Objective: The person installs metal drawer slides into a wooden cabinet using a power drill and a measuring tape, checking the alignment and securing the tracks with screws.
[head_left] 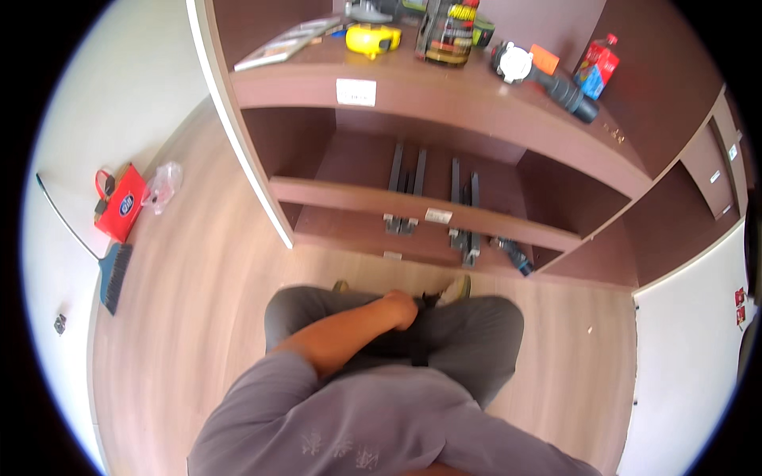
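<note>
My left hand (403, 309) rests over my lap, between the thighs of my dark grey trousers (468, 333). Its fingers are curled in and mostly hidden, so what they hold, if anything, does not show. My right hand is out of view; only a strip of skin appears at the lower edge. Ahead stands an open brown cabinet (317, 190). Grey metal drawer slides (463, 202) lie in pairs across its lower shelves, with a dark blue-black tool (516, 255) near the right end of the bottom one.
On the cabinet top sit a yellow tape measure (373, 40), a dark bottle (447, 36), a black power tool (565, 91), a red-and-blue carton (597, 67) and a flat pale panel (287, 44). A broom (115, 278) and red bag (123, 202) stand by the left wall.
</note>
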`<action>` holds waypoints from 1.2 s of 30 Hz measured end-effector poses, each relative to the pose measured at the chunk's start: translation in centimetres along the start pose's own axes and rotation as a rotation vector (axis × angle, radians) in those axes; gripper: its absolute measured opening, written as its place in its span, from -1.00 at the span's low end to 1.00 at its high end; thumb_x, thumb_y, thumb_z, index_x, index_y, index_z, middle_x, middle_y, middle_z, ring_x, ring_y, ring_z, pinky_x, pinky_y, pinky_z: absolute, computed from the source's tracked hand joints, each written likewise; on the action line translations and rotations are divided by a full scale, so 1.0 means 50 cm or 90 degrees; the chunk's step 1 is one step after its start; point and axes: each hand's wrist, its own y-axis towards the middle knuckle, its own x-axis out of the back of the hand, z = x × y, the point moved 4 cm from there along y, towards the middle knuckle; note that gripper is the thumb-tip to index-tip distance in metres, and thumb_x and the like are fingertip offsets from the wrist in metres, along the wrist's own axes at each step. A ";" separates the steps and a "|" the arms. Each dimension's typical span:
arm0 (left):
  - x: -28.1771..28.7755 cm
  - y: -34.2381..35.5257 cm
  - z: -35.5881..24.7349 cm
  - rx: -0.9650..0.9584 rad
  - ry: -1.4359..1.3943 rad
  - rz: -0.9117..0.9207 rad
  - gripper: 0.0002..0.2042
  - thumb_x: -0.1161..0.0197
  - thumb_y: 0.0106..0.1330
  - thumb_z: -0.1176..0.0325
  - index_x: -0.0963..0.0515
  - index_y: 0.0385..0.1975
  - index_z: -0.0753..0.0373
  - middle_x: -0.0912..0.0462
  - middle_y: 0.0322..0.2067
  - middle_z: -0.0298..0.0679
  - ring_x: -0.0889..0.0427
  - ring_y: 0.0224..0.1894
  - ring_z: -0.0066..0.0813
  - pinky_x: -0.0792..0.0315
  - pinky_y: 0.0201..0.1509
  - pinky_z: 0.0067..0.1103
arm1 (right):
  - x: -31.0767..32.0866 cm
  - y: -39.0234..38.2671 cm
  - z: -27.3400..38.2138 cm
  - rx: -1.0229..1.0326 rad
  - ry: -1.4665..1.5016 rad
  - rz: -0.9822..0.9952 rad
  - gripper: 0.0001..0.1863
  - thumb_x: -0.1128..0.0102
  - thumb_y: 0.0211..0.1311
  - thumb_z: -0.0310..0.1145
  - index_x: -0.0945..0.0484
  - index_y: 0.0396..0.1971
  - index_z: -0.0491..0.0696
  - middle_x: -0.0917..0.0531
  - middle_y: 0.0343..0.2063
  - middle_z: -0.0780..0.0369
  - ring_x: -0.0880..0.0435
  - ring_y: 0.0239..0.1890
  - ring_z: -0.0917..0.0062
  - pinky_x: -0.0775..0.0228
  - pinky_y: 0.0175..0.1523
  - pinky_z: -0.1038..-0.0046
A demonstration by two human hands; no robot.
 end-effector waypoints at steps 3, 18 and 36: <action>0.055 -0.027 0.082 -0.023 -0.140 -0.142 -0.61 -0.32 0.31 -0.04 -0.77 -0.11 0.14 -0.75 -0.03 -0.03 -0.73 0.00 0.00 -0.55 0.14 -0.20 | -0.008 -0.040 -0.107 -0.065 -0.025 0.017 -0.43 -0.28 0.28 0.03 -0.47 0.14 -0.03 -0.53 0.07 0.05 -0.53 0.11 0.12 -0.39 0.19 0.15; 0.192 -0.151 0.154 -0.094 -0.379 -0.269 -0.50 -0.33 0.39 0.08 -0.54 0.22 0.25 -0.68 0.08 0.02 -0.68 0.12 -0.03 -0.53 0.20 -0.31 | 0.646 0.117 0.259 0.362 0.074 -0.653 -0.56 -0.43 0.17 -0.31 -0.64 0.05 -0.11 -0.73 -0.09 -0.02 -0.69 0.04 0.03 -0.54 0.18 0.17; 0.047 -0.035 0.176 -0.105 -0.317 -0.157 -0.61 -0.33 0.36 0.18 -0.59 0.13 0.20 -0.75 -0.06 -0.08 -0.72 0.02 -0.09 -0.57 0.14 -0.35 | 0.731 0.475 0.414 0.078 -0.253 -0.482 -0.42 -0.10 0.32 -0.27 -0.45 0.37 0.04 -0.46 0.39 0.12 -0.41 0.43 0.19 -0.26 0.41 0.08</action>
